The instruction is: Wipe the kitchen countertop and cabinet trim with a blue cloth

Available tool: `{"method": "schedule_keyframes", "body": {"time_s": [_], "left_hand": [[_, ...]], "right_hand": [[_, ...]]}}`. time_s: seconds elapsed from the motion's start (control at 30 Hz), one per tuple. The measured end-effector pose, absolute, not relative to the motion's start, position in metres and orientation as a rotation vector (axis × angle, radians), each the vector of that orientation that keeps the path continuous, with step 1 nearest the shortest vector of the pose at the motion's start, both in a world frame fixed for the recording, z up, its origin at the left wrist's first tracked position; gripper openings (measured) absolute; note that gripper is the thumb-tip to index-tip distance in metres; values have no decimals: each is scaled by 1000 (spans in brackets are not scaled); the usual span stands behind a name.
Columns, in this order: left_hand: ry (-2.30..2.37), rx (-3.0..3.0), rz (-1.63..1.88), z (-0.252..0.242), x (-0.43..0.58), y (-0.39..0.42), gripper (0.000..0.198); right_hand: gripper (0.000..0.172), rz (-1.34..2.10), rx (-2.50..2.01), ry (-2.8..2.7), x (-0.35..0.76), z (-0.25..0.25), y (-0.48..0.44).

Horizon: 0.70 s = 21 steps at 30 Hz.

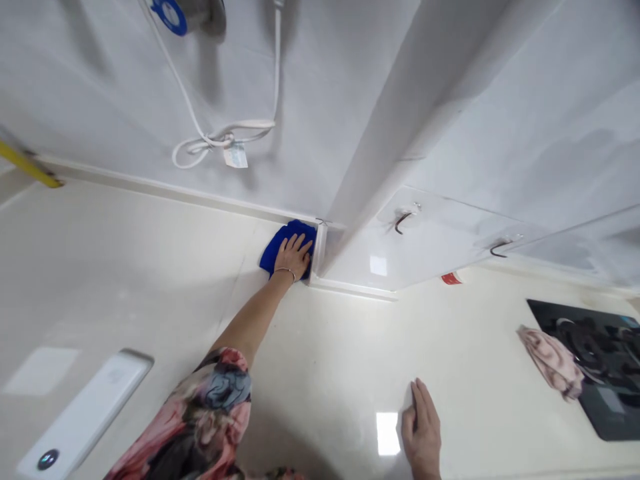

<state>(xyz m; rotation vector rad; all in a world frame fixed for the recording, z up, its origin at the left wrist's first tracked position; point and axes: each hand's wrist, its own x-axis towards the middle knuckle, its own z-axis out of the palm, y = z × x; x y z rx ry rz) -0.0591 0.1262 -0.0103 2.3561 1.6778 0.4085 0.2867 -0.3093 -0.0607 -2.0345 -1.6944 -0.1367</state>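
My left hand [293, 257], with a thin bracelet at the wrist, lies spread over a blue microfibre cloth [273, 253]. It presses the cloth onto the cream countertop [320, 347], in the corner where a white trim strip [175, 193] meets a white upright panel [319, 248]. My right hand [423, 430] rests flat on the countertop near the bottom edge of the view, holding nothing. A floral sleeve [215, 413] covers my left upper arm.
A black glass hob [605, 407] with a crumpled pink cloth [553, 360] on it lies at the right. White cabinet doors with dark hooks [430, 243] stand above the counter. A white flat device [85, 417], a white cable [220, 140] and a yellow bar [27, 163] are also in view.
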Motion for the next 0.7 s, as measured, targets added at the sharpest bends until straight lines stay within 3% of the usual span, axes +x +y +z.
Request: {"method": "schedule_keyframes", "body": {"time_s": [0.33,0.7], "left_hand": [[1734,2360,431,-8,-52,148,58],[1795,2389,294,-14,-75,43,67]], "right_hand": [[51,-87,-2035,-1624,286,-62,-306],[54,-149,-1906,-1581,290,-69,-296]]}}
